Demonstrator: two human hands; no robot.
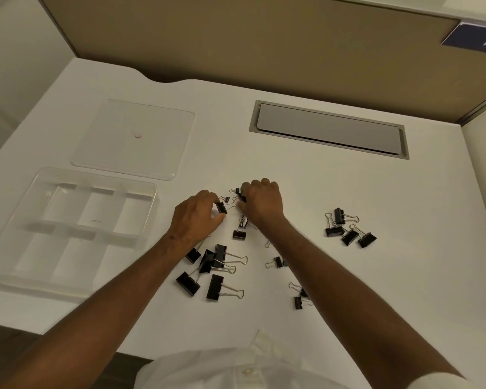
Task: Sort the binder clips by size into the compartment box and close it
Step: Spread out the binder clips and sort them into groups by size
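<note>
Here a small binder clip (221,207) is pinched between the left hand (198,220) thumb and fingers (212,198). Another clip (242,196) is gripped under the right hand (263,202) curled fingers, just above the table (348,276).

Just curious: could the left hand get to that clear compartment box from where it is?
Probably yes. The compartment box lies open beside the left hand, with bare desk between; its fingers already pinch a small clip.

Black clips (216,265) loose mid-counter, clear box (68,228) open at left, lid (135,136) flat behind it.
</note>
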